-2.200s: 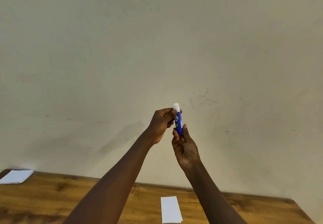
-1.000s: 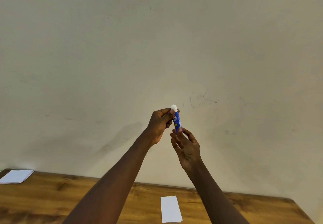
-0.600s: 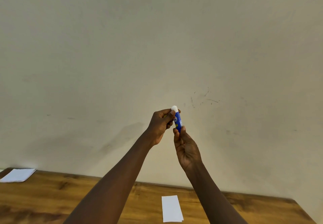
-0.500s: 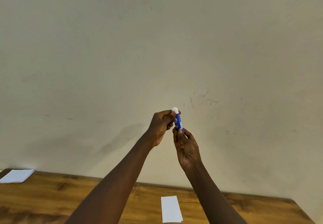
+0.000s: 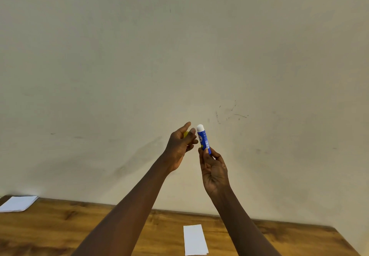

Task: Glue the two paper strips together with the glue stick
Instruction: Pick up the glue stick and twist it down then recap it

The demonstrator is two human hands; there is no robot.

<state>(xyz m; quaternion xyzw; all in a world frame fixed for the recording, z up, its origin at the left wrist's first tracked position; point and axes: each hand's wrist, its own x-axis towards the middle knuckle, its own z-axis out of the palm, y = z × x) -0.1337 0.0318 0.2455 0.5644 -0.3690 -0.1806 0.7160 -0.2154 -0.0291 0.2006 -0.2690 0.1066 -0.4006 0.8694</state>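
Observation:
The blue glue stick (image 5: 204,140) is upright in front of the wall, its white glue tip exposed at the top. My right hand (image 5: 213,169) pinches its lower end between fingertips and thumb. Just left of the stick, and apart from it, my left hand (image 5: 179,145) has its index finger and thumb stretched out. A small yellow cap (image 5: 185,134) shows between its fingers. A white paper strip (image 5: 195,239) lies flat on the wooden table (image 5: 60,231), below and between my forearms.
A white sheet or small stack of paper (image 5: 18,203) lies at the table's far left corner against the wall. The table's back edge meets a plain beige wall (image 5: 179,56). The table's right corner is at the lower right.
My left hand has let go of the glue stick's upper part and moved slightly left, its fingers spreading. My right hand now holds the stick alone by its base.

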